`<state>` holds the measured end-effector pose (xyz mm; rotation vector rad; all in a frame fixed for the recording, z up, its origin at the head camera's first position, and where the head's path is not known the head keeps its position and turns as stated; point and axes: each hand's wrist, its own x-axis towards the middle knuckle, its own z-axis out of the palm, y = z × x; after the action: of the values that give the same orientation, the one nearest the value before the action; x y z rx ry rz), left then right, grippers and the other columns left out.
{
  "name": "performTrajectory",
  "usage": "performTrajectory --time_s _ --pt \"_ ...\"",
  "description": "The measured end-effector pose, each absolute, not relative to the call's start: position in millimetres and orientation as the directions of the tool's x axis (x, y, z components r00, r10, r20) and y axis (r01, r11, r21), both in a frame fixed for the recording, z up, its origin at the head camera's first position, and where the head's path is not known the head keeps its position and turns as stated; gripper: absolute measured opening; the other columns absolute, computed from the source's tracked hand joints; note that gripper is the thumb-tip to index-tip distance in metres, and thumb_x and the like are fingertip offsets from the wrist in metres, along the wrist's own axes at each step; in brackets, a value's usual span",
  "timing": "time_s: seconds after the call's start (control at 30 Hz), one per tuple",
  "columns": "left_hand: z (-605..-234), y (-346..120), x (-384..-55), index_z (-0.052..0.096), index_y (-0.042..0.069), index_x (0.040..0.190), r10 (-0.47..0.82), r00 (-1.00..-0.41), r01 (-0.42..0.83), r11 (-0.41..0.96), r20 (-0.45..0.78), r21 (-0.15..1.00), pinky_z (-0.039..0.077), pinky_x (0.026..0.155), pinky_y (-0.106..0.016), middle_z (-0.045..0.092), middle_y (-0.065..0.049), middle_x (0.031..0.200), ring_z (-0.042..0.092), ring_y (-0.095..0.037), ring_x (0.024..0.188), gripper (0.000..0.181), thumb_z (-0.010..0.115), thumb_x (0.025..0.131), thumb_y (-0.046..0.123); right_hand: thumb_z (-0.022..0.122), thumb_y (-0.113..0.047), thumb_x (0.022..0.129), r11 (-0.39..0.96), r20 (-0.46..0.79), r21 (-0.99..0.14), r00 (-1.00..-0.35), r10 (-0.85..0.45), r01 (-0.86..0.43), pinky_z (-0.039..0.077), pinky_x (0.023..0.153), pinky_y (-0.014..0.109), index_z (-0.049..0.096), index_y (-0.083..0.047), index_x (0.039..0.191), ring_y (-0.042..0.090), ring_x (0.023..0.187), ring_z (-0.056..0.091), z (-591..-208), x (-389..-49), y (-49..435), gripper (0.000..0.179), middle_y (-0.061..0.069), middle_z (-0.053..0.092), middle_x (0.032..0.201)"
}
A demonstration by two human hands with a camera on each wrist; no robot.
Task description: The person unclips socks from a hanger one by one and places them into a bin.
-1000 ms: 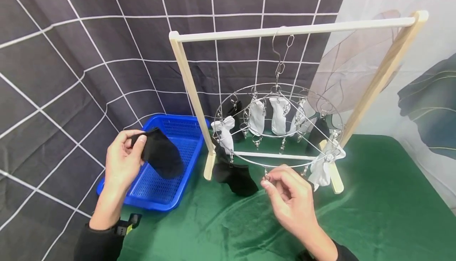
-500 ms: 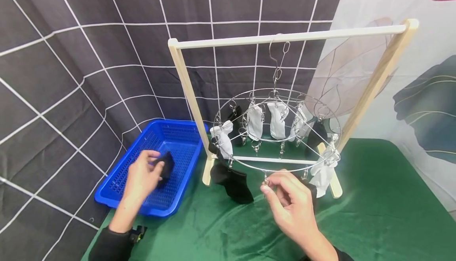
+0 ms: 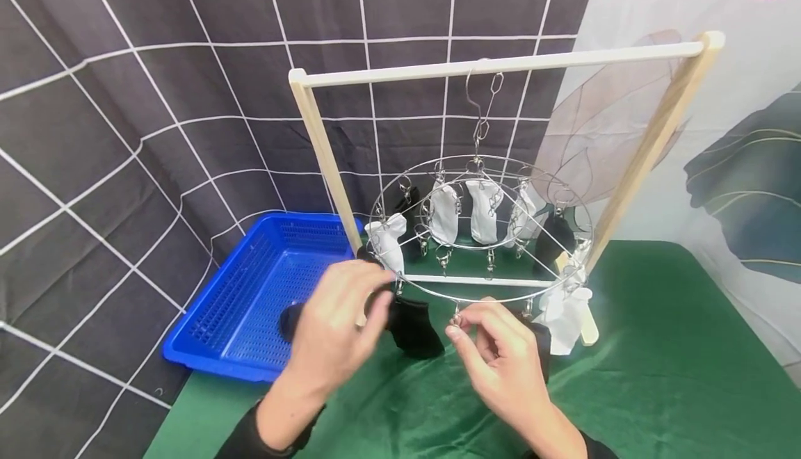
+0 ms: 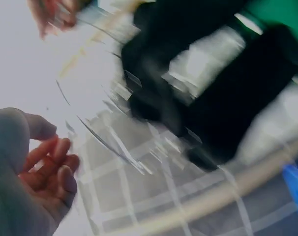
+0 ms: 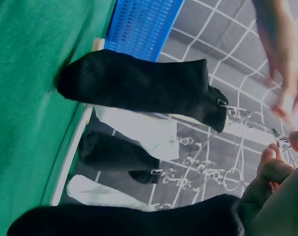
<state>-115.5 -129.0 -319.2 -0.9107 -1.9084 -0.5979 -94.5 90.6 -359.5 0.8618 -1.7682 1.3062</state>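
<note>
In the head view my right hand (image 3: 503, 358) pinches a metal clip (image 3: 456, 316) at the front of a round wire hanger (image 3: 432, 297). The right wrist view shows that clip (image 5: 283, 143) with no sock in its tip. My left hand (image 3: 334, 323) is raised left of the hanger, its fingers loosely bent and holding nothing, as the blurred left wrist view also shows. A dark sock (image 3: 289, 321) lies in the blue basket (image 3: 215, 365), partly hidden behind that hand. Close by the left fingertips, a black sock (image 3: 416, 330) hangs from the hanger; another black sock (image 3: 541, 348) hangs behind my right hand.
The hanger hooks onto a white rail (image 3: 500, 64) on wooden posts (image 3: 322, 156). Around its ring hang several white socks (image 3: 483, 212) and black socks (image 3: 555, 238). Green cloth (image 3: 663, 368) covers the table; a dark checked curtain (image 3: 238, 97) stands behind.
My left hand held a black sock, lowered it into the basket and let it go, then moved right toward the hanger. The right hand stays at the clip. The head view has shifted slightly.
</note>
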Motion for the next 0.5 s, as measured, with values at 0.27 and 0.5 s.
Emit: performTrajectory --time_s 0.27,0.5 --pt "-309 -80 -122 0.067 0.005 0.115 0.561 -0.24 0.837 0.534 0.792 -0.124 0.043 0.096 -0.031 0.064 -0.004 0.109 0.056 -0.023 0.103 0.03 0.055 0.088 0.0 0.075 -0.002 0.078 0.344 0.842 -0.483 -0.535 -0.069 -0.805 0.029 0.047 0.013 0.065 -0.008 0.086 0.001 0.051 0.034 -366 -98 85 0.015 -0.001 0.057 0.081" --pt "-326 -83 -130 0.069 0.01 0.11 0.57 -0.288 0.841 0.536 0.77 -0.081 0.045 0.089 -0.028 0.062 0.0 0.104 0.054 -0.019 0.099 0.035 0.055 0.083 -0.007 0.076 -0.005 0.077 0.423 0.824 -0.482 -0.561 -0.077 -0.767 0.032 0.048 0.013 0.068 -0.01 0.091 0.0 0.052 0.038 -364 -90 90 0.017 -0.002 0.06 0.086"
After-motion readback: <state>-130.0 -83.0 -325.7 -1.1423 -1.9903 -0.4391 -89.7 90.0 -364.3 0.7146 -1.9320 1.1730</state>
